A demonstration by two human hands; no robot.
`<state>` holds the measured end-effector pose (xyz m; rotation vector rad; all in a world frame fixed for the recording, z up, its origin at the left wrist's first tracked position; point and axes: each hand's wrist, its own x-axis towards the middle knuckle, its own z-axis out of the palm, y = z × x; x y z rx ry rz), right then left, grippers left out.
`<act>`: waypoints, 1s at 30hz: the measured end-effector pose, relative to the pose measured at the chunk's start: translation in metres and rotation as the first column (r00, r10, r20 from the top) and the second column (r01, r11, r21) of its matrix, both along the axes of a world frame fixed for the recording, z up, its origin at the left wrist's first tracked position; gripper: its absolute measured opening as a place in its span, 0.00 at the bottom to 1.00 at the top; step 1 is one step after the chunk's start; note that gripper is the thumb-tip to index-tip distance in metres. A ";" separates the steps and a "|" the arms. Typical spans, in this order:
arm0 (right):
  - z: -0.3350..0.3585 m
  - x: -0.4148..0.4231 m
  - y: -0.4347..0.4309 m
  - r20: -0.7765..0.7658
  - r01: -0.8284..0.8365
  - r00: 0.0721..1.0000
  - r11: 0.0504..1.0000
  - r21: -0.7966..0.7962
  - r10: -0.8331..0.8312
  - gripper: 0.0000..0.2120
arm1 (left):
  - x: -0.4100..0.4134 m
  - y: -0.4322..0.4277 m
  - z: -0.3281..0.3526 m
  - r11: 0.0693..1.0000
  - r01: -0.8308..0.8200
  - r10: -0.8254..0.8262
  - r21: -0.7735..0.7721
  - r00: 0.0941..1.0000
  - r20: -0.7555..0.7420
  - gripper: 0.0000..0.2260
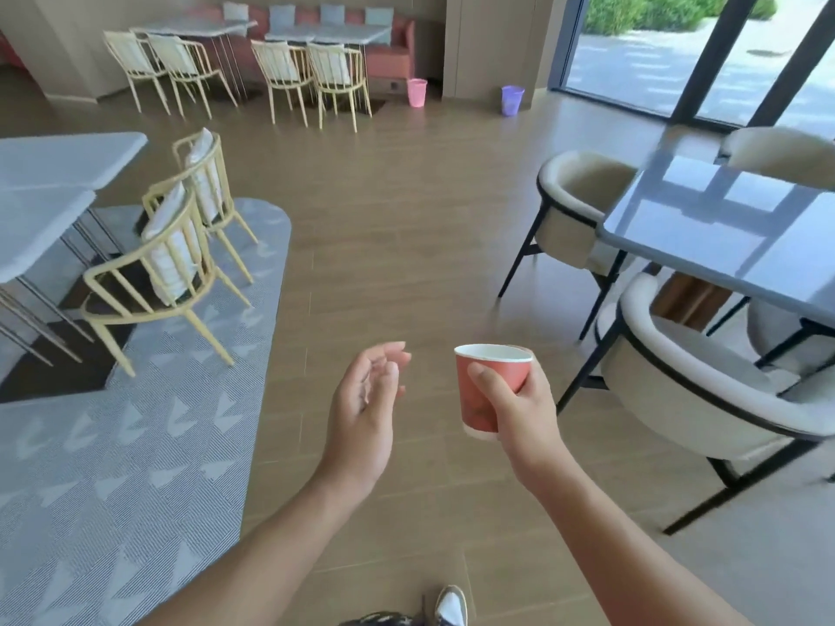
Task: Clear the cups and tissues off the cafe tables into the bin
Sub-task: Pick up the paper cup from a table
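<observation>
A red cup point(474, 402) is clasped in the right grip point(526, 417) (its inside hidden); the left grip point(366, 399) is spread beside it. A pink bin point(416, 92) and a purple bin point(512, 100) are seen far ahead, contents indiscernible.

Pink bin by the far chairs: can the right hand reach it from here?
Probably not. The pink bin stands far across the floor, well beyond the right hand holding the red cup; open floor leaves the walk free.

Yellow chairs point(171, 264), grey rug point(113, 467) (patterned); cream armchairs point(705, 399) nr window point(632, 47).
</observation>
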<state>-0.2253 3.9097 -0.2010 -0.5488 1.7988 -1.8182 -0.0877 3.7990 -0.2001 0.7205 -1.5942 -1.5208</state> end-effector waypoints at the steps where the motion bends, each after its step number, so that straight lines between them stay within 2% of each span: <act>1: 0.003 -0.019 -0.016 -0.002 -0.006 1.000 1.000 0.001 0.006 0.21 | -0.018 -0.014 0.003 1.000 -0.013 0.013 0.001 1.000 -0.005 0.11; 7: 0.007 -0.116 -0.105 -0.028 -0.023 0.999 1.000 0.017 0.024 0.21 | -0.114 -0.104 0.004 0.998 -0.052 0.053 0.022 0.998 -0.031 0.12; 14: -0.012 -0.224 -0.243 -0.037 -0.001 0.999 0.999 0.036 0.003 0.20 | -0.229 -0.246 -0.019 0.998 -0.057 0.059 0.034 0.997 -0.055 0.12; 18: -0.012 -0.290 -0.337 -0.030 0.045 0.999 0.998 0.040 -0.044 0.20 | -0.301 -0.340 -0.023 0.997 -0.005 0.007 0.072 1.000 -0.026 0.12; 22: 0.002 -0.356 -0.420 -0.065 0.086 0.994 0.995 0.049 -0.083 0.20 | -0.367 -0.426 -0.010 0.998 0.041 -0.040 0.043 0.999 -0.015 0.13; 30: 0.000 -0.479 -0.541 -0.033 0.129 0.991 0.991 0.040 -0.128 0.22 | -0.495 -0.553 -0.008 0.994 0.089 -0.089 0.057 0.996 0.004 0.12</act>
